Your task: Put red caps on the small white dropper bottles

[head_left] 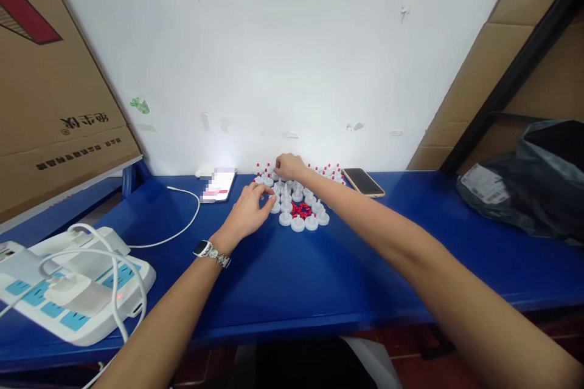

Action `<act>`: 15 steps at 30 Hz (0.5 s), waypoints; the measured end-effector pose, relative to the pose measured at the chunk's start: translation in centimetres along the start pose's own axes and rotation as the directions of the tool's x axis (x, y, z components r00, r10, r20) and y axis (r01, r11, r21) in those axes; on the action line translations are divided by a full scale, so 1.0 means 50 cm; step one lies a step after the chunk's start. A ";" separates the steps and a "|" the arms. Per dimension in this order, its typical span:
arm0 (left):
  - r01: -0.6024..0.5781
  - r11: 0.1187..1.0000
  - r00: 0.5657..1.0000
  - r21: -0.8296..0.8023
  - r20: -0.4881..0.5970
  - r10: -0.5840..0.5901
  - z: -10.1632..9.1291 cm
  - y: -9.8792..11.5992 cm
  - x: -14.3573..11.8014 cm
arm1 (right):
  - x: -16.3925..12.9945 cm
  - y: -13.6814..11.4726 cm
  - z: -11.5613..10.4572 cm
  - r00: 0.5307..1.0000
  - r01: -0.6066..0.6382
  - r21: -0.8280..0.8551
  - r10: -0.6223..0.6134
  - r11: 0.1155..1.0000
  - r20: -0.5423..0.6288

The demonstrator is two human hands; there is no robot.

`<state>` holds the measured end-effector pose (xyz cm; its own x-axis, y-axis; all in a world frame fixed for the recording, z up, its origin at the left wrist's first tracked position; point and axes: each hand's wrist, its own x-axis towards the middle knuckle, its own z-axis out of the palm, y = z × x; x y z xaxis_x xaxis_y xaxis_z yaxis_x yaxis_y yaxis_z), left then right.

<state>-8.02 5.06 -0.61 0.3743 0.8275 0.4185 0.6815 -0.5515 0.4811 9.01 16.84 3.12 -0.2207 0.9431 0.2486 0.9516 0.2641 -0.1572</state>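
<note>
Several small white round caps lie clustered on the blue table near the wall, around a little heap of red pieces. More white pieces with red tips stand at the back of the cluster. My left hand, with a watch on the wrist, rests at the cluster's left edge, its fingertips pinched on one white cap. My right hand reaches over the far side of the cluster with its fingers curled down onto the pieces; I cannot tell whether it holds one.
A phone lies face up right of the cluster. Another lit phone with a white cable lies to the left. A white power strip fills the near left corner. A grey plastic bag sits at right; cardboard leans on both sides.
</note>
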 end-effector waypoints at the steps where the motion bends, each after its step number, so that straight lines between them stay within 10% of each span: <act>1: -0.007 1.000 1.000 -0.004 -0.005 0.007 0.000 0.000 0.000 | -0.005 0.001 -0.006 1.000 -0.002 0.010 0.002 1.000 -0.017; 6: -0.053 0.998 0.993 -0.035 -0.107 0.049 0.004 0.014 -0.003 | -0.087 0.015 -0.048 0.981 0.037 0.315 0.026 0.948 -0.194; 15: -0.239 0.971 0.963 0.010 -0.129 0.238 0.027 0.087 0.018 | -0.253 0.048 -0.038 0.981 0.051 0.827 0.129 0.560 -0.148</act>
<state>-3.87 3.53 0.81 0.4416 0.6516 0.6168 0.5786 -0.7322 0.3593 14.47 5.14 1.40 -0.0624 0.9290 0.3649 0.3452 0.3631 -0.8654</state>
